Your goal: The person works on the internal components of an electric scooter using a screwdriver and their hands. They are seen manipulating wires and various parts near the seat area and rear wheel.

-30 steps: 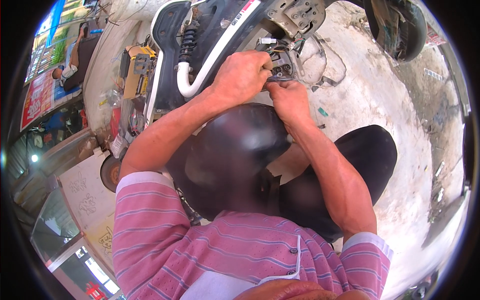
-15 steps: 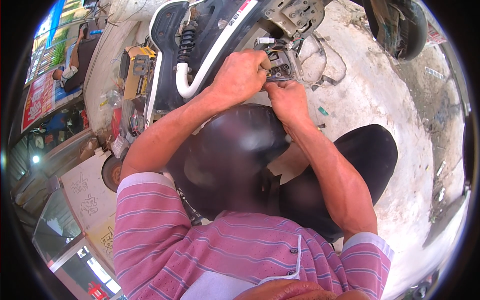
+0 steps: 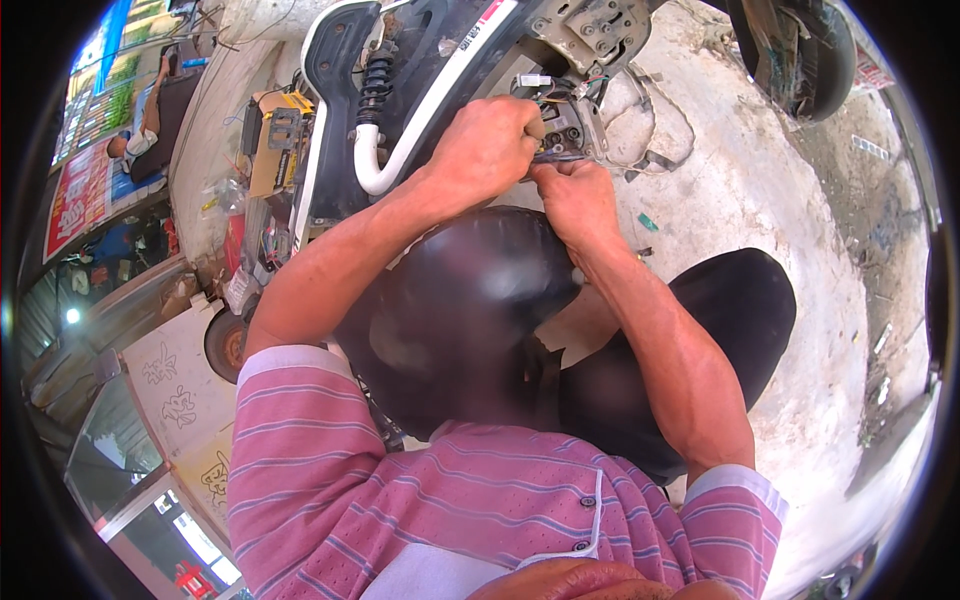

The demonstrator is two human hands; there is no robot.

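Observation:
Both my hands meet at the metal bracket and wiring of a partly stripped scooter with a white frame tube (image 3: pixel 408 140). My left hand (image 3: pixel 487 148) is closed, its fingers curled down against the bracket (image 3: pixel 578 128); what it grips is hidden behind the knuckles. Just below and to the right, my right hand (image 3: pixel 582 200) pinches with thumb and forefinger at a thin, dark, wire-like piece (image 3: pixel 562 157) along the bracket's near edge. A white plug connector (image 3: pixel 532 80) with coloured wires sits just beyond my left hand.
A black coil-spring shock absorber (image 3: pixel 375 85) stands left of the frame tube. On the concrete floor lie a loose cable loop (image 3: pixel 690 140) and a green scrap (image 3: pixel 648 222). A cardboard box (image 3: pixel 272 150) is at the left; a wheel (image 3: pixel 815 65) stands far right. Someone reclines far left.
Both hands stay almost in place at the bracket. The left hand and the right fingertips have shifted very slightly to the right.

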